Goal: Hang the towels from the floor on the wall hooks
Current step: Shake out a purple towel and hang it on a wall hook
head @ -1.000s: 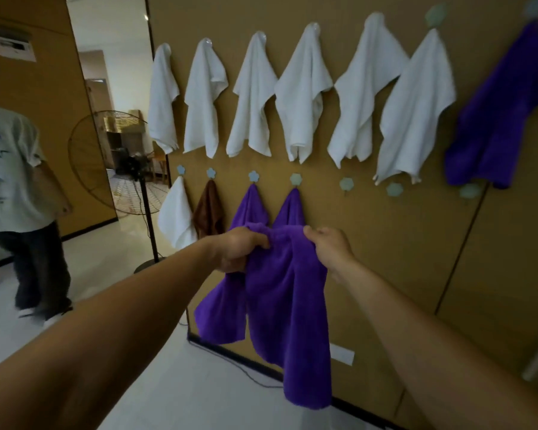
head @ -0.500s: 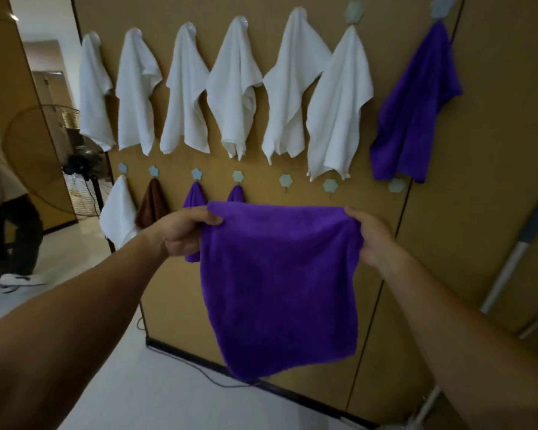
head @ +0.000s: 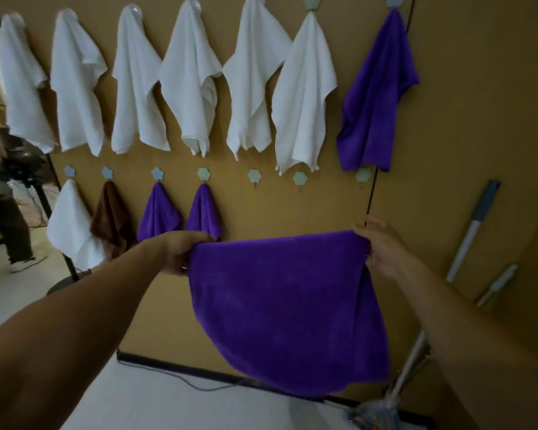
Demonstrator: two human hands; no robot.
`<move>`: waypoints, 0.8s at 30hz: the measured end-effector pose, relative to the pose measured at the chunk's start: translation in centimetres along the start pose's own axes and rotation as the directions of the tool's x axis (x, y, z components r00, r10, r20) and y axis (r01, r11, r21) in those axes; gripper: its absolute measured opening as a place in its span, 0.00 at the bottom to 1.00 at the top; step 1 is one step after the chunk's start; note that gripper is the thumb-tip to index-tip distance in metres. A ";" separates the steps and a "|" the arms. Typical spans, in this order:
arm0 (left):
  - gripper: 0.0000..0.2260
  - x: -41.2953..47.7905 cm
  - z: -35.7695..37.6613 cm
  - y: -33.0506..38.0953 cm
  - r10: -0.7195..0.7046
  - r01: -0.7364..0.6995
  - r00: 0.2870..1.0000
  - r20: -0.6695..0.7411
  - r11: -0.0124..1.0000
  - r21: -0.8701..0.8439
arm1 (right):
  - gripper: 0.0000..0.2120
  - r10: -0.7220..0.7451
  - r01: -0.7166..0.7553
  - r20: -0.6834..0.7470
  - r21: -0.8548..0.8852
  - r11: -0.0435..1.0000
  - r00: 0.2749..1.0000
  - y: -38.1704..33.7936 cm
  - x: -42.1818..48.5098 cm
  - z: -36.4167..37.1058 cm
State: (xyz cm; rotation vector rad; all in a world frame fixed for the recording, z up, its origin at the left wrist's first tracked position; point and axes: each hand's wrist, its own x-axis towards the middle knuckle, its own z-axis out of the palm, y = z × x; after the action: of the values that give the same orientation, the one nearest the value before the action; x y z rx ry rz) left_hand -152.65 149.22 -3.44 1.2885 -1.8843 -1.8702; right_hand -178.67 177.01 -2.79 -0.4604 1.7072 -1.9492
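Your left hand [head: 180, 251] pinches the top left corner of a soft purple microfibre towel [head: 288, 308], fingers curled closed over its edge. Your right hand [head: 382, 246] grips the opposite top corner, thumb and fingers folded around the cloth. Between the two grips the towel's upper edge runs taut and nearly level, and the rest of the towel hangs down from it in a broad sheet with a rounded lower edge, clear of the pale floor [head: 156, 401].

Just above the stretched edge, on the tan wall panel [head: 466, 119], sits a row of small pale-green hexagonal hooks; three of them, [head: 254, 175], [head: 300, 179] and [head: 363, 174], are bare. Above your left hand two small purple cloths [head: 159, 212] [head: 203, 211] hang bunched from hooks in that same row, and further left hang a brown cloth [head: 112, 217] and a white cloth [head: 70, 225].

Higher up, a row of six white towels [head: 187, 82] drapes from the upper hooks, ending above your right hand with a larger purple towel [head: 378, 97]. Beyond your right hand a grey-and-white mop handle [head: 472, 231] leans on the wall. Far beyond your left hand, another person's legs [head: 8, 231] stand on the floor.
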 end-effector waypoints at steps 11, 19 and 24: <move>0.06 3.0 2.2 0.8 0.195 -0.171 0.981 0.017 0.896 -0.409 | 0.18 -0.081 0.079 0.004 0.188 0.979 0.997 0.3 -0.4 -1.1; 0.04 4.5 1.6 0.6 0.336 -0.350 0.915 -0.222 0.936 -0.029 | 0.14 -0.151 0.104 -0.248 -0.192 0.976 0.957 2.2 -0.3 -1.6; 0.05 4.6 1.1 1.0 0.328 -0.351 0.907 -0.262 0.935 -0.044 | 0.11 -0.152 0.108 -0.198 -0.215 0.971 0.968 1.3 -0.4 -0.6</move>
State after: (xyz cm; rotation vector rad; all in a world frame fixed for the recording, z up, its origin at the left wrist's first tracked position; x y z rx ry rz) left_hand -156.54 146.74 -4.75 1.0305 -1.7371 -1.5184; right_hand -178.49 177.66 -4.14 -0.4605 2.0729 -1.9844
